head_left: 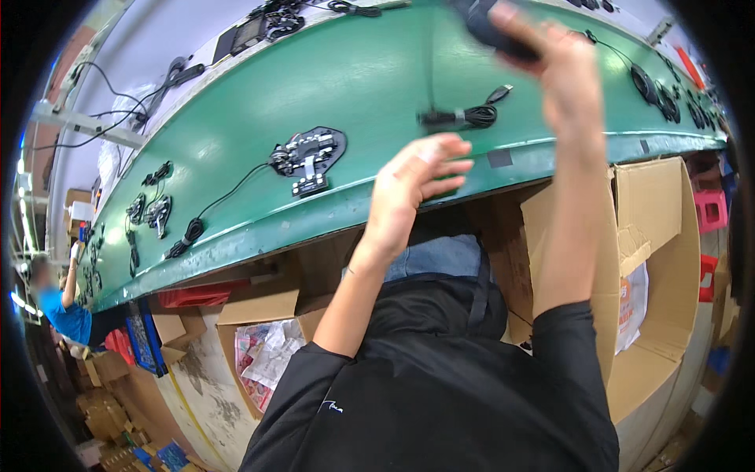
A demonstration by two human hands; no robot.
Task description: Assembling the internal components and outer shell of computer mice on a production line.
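In my raised right hand (pixel 562 67), fingers and thumb hold a dark computer mouse (pixel 491 31), blurred by motion. Its thin cord (pixel 430 71) runs down toward a tied black cable bundle (pixel 468 118) with a USB plug, over the green belt. My left hand (pixel 409 185) is just below that bundle, near the belt's front edge, its fingers loosely bent and apart with nothing visible in them. To its left lies an opened mouse (pixel 318 153) with its circuit boards exposed, joined by a cord to another coiled cable (pixel 187 236).
The green belt (pixel 377 86) curves across in front of me. More mice with cables (pixel 657 90) lie at the right, and opened mouse parts (pixel 153 211) at the left. Cardboard boxes (pixel 661 204) stand below the edge. A person in blue (pixel 63 311) is at far left.
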